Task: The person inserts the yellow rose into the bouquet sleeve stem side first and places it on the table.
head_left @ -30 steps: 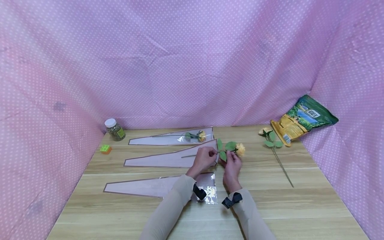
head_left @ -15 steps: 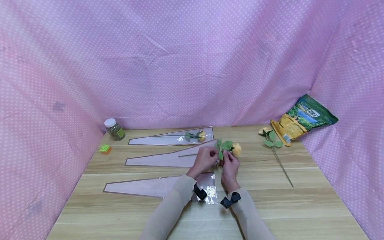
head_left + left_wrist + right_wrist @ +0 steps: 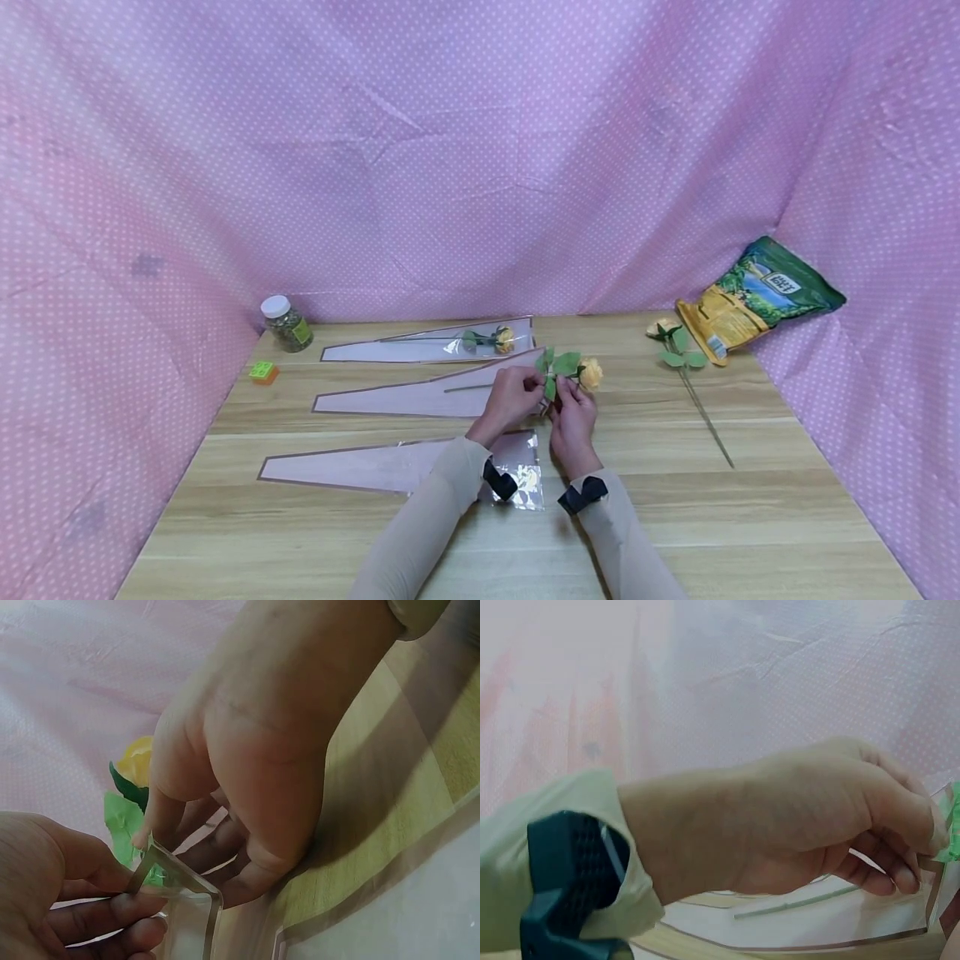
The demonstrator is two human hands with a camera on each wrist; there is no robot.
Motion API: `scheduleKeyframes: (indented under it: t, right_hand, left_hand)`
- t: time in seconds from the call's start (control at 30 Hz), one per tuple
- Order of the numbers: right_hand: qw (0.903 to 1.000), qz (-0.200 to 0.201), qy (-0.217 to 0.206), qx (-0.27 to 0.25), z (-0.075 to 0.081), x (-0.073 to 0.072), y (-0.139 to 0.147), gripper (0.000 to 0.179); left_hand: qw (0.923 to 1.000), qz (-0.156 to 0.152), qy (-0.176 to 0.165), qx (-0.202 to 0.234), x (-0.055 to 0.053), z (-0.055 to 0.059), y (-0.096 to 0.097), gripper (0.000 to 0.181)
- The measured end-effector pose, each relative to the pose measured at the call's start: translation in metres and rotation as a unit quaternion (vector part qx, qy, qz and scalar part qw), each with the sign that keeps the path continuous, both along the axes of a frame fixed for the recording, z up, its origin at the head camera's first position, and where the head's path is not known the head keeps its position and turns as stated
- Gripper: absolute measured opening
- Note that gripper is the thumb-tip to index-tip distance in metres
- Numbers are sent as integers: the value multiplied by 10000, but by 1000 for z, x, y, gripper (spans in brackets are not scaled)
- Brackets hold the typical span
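Note:
A tapered flower sleeve [image 3: 405,398], clear with a dark border, lies in the middle of the three on the table. My left hand [image 3: 510,398] pinches its wide edge between thumb and fingers. A yellow artificial rose [image 3: 591,375] has its stem [image 3: 465,388] inside this sleeve, while its bloom and most leaves [image 3: 566,364] stay outside or at the mouth. My right hand [image 3: 576,421] holds the rose by its leafy part, close to the opening. In the left wrist view the sleeve's corner [image 3: 214,896] stands raised between both hands; the right fingertips are partly hidden.
Behind lies a sleeve [image 3: 360,353] with a rose [image 3: 504,339] inside; in front, another sleeve [image 3: 337,468]. A loose rose [image 3: 663,330] lies right, beside a green-yellow bag [image 3: 757,296]. A white-lidded jar [image 3: 287,325] and small green-orange block [image 3: 263,372] stand left.
My right hand and the rose have shifted slightly left, and the stem reaches a little deeper into the middle sleeve. My left hand has stayed at the sleeve's edge.

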State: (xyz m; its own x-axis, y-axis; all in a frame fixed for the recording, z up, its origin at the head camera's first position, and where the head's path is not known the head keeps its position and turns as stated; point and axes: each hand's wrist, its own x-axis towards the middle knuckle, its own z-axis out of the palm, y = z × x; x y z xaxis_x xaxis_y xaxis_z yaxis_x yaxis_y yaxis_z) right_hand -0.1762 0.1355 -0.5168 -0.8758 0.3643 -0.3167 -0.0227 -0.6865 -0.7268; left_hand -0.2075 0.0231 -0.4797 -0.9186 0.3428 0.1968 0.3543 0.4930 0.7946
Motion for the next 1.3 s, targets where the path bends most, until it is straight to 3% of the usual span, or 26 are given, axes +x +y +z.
scheduleKeyframes:
  t: [0.1, 0.27, 0.37, 0.6, 0.73, 0.83, 1.03, 1.3]
  right_hand:
    - [9999, 62, 9, -147, 1, -1, 1, 4]
    - [9998, 61, -50, -165, 0, -1, 2, 43]
    - [10000, 0, -22, 76, -1, -1, 2, 52]
    - [9970, 96, 132, 757, -1, 3, 6, 43]
    - [9953, 363, 180, 878, 0, 7, 12, 29]
    - [9963, 426, 145, 728, 2, 8, 18, 32]
    - [9989, 102, 75, 462, 6, 7, 26, 30]
    - [9973, -125, 216, 688, 5, 5, 29, 17]
  left_hand:
    - [10000, 33, -66, 26, 0, 0, 0, 11]
    - [9999, 33, -130, 40, 1, 0, -1, 12]
    - [9999, 20, -127, 53, 2, 0, -1, 13]
    - [9997, 16, -198, 114, 2, 1, -3, 13]
    - [9999, -1, -129, 110, 2, 1, -4, 12]
    - [9999, -3, -80, 114, 2, 1, -4, 12]
    - [9998, -1, -159, 142, 3, 2, -4, 11]
    - [9999, 42, -62, 86, 4, 2, -3, 13]
